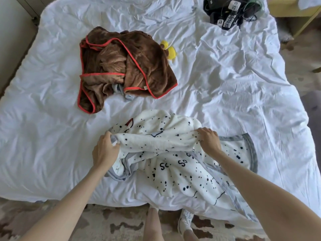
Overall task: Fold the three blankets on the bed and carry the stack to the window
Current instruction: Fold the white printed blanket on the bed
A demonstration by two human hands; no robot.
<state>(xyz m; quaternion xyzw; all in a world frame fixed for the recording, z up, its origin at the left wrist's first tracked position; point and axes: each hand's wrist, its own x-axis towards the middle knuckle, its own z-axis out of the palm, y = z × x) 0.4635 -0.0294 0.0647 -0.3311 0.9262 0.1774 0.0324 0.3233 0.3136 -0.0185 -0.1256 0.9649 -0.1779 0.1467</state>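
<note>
A white blanket with black spots and grey trim (pixel 173 153) lies crumpled at the near edge of the bed (pixel 234 75), part of it hanging over the side. My left hand (pixel 104 150) grips its upper edge on the left, and my right hand (pixel 209 140) grips the same edge on the right. Farther back lies a crumpled brown blanket with red trim (pixel 125 66). A bit of pale grey fabric (pixel 129 96) pokes out from under the brown one; I cannot tell what it belongs to.
A yellow plush toy (pixel 169 49) lies just right of the brown blanket. Black electronic devices with cables (pixel 229 11) sit at the bed's far right corner. A yellow table (pixel 295 16) stands beyond it. A patterned rug (pixel 112 223) covers the floor by my feet.
</note>
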